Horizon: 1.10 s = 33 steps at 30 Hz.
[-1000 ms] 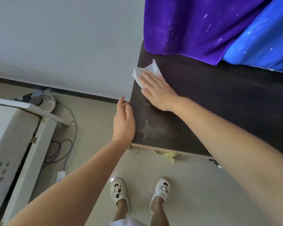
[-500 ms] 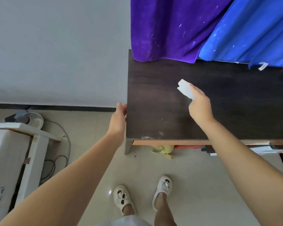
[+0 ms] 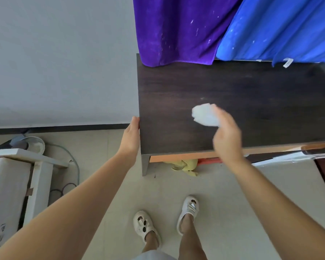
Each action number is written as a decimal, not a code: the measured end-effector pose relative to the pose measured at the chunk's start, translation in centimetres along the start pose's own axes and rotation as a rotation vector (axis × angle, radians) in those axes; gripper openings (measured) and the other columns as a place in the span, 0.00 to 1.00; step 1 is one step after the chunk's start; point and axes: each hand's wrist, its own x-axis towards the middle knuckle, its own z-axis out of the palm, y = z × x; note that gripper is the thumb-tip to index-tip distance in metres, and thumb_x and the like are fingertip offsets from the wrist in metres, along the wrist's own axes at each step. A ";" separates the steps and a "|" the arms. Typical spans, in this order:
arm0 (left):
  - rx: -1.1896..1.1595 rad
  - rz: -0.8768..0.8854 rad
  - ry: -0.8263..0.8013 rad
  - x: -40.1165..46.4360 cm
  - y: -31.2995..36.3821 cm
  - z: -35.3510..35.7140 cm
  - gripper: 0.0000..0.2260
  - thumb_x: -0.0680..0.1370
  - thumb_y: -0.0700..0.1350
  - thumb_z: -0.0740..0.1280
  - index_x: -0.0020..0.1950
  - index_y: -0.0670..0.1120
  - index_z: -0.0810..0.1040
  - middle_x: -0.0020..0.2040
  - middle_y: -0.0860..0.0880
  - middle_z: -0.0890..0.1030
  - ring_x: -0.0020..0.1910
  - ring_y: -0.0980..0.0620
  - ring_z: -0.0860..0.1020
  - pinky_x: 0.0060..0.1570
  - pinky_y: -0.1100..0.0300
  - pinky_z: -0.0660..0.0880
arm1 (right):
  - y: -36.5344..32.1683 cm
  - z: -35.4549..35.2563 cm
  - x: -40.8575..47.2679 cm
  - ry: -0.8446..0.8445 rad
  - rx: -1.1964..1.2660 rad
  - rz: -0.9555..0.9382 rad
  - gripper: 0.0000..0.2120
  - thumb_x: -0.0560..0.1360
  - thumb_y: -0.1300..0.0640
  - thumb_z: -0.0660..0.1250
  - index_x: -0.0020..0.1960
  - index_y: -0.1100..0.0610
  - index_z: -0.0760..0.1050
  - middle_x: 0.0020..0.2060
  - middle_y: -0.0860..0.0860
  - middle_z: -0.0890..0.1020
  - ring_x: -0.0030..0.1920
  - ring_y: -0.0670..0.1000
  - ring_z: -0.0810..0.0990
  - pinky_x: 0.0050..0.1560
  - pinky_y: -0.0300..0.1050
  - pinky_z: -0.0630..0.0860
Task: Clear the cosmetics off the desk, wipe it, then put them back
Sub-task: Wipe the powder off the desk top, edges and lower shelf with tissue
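- Your left hand (image 3: 130,136), at 9 o'clock of the desk (image 3: 251,94), lay flat against its left edge, gripping nothing.
- Your right hand (image 3: 225,136), near centre, held a bunched white tissue (image 3: 204,114).
- Wiping step under way; next, return cosmetics, none visible.

I see the dark wood-grain desk (image 3: 251,91) with its top bare. A crumpled white wipe (image 3: 204,114) sits bunched in the fingertips (image 3: 219,117) of my right hand (image 3: 227,139), blurred, over the desk's near-left part.
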 end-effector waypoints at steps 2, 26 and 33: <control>0.027 -0.021 0.043 0.0 -0.4 0.2 0.20 0.79 0.56 0.47 0.61 0.54 0.74 0.59 0.56 0.76 0.56 0.60 0.73 0.54 0.62 0.67 | 2.5 -1.7 1.0 0.032 -0.100 0.149 0.31 0.67 0.77 0.50 0.68 0.63 0.68 0.66 0.60 0.72 0.68 0.56 0.69 0.68 0.35 0.59; 1.169 0.645 0.162 0.1 -4.0 12.8 0.22 0.77 0.46 0.51 0.69 0.40 0.66 0.69 0.42 0.69 0.69 0.45 0.65 0.69 0.44 0.53 | 8.9 -1.1 -1.0 -0.273 -0.466 -0.096 0.28 0.79 0.46 0.36 0.73 0.56 0.58 0.73 0.58 0.62 0.74 0.56 0.57 0.73 0.58 0.54; 1.261 0.551 0.377 1.6 -4.0 15.3 0.19 0.77 0.44 0.53 0.66 0.40 0.69 0.69 0.40 0.68 0.70 0.43 0.61 0.70 0.45 0.52 | 16.8 -7.8 2.1 -0.401 -0.366 -0.513 0.23 0.82 0.49 0.43 0.70 0.58 0.63 0.68 0.58 0.71 0.69 0.54 0.62 0.71 0.50 0.54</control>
